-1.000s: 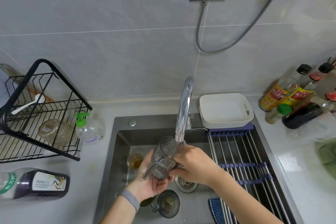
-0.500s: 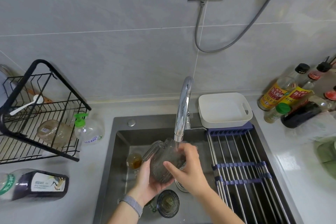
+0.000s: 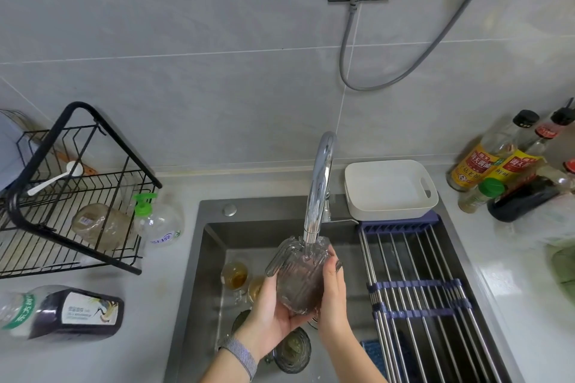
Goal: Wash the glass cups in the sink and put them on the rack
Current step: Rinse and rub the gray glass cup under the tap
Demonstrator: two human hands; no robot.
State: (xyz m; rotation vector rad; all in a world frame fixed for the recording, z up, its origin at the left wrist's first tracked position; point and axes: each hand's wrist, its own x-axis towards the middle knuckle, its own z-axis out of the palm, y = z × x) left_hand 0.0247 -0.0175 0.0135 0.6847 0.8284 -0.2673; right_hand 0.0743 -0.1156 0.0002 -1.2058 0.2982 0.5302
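Head view: left hand (image 3: 270,311) cups ribbed glass mug (image 3: 300,274) from below, right hand (image 3: 333,291) wraps its right side, mug under running faucet (image 3: 318,186) over sink (image 3: 205,258) holding three more glass cups (image 3: 234,274), black rack (image 3: 62,196) far left.

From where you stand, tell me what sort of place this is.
Most likely a home kitchen: a steel sink under a running faucet, sauce bottles on the counter, and a black dish rack beside the sink.
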